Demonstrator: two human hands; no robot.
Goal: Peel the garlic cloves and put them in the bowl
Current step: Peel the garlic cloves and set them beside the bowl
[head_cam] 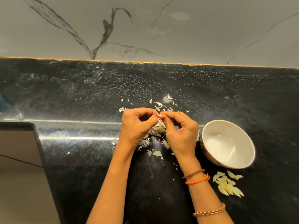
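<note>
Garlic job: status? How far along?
Done: a pile of peeled cloves lies on the counter, skins scattered. In hand: left hand and right hand pinch one clove. Left: bowl looks empty; no cloves in it.

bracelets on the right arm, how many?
3, all on the right forearm: a thin brown cord nearest the right hand, an orange braided band just below it, a gold chain farther down.

Setting: home kitchen. Polished black stone countertop (80, 94), veined grey marble backsplash (210, 29) at far side; round white ceramic bowl (210, 136) right; papery garlic skins (157, 153) scattered centre.
</note>
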